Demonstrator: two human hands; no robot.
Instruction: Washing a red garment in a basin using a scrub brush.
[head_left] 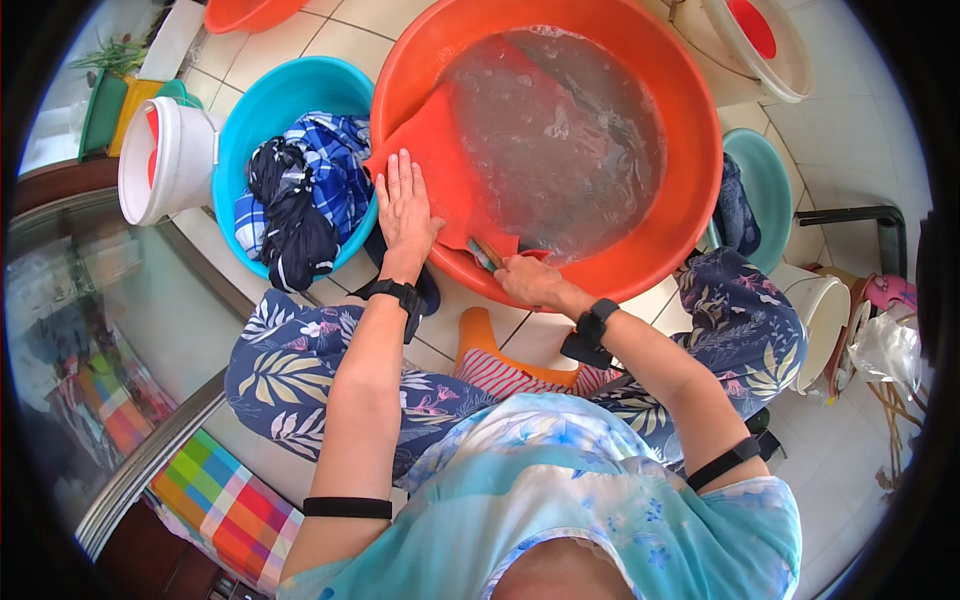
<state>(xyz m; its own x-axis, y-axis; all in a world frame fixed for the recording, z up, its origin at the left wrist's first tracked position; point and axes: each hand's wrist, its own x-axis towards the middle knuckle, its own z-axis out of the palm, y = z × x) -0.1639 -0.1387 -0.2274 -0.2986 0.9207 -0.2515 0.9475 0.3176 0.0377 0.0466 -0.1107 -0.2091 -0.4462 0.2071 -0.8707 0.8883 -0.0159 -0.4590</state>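
Observation:
A large orange-red basin (693,190) of grey, sudsy water stands in front of me. A red cloth (440,150) lies spread over its left inner side and rim, its far part dipping into the water. My left hand (404,213) rests flat on the cloth at the rim, fingers stretched out. At the near rim, my right hand (535,281) is closed around what looks like a wooden-backed scrubbing brush (487,253), against the cloth's lower edge. The brush's underside is hidden.
Left of the basin, a turquoise tub (232,135) holds blue checked and dark clothes (300,195). A white bucket (165,165) stands beside it. To the right are a teal basin (770,190) with dark fabric and a white bucket (815,320). A glass-topped cabinet (130,310) borders the left.

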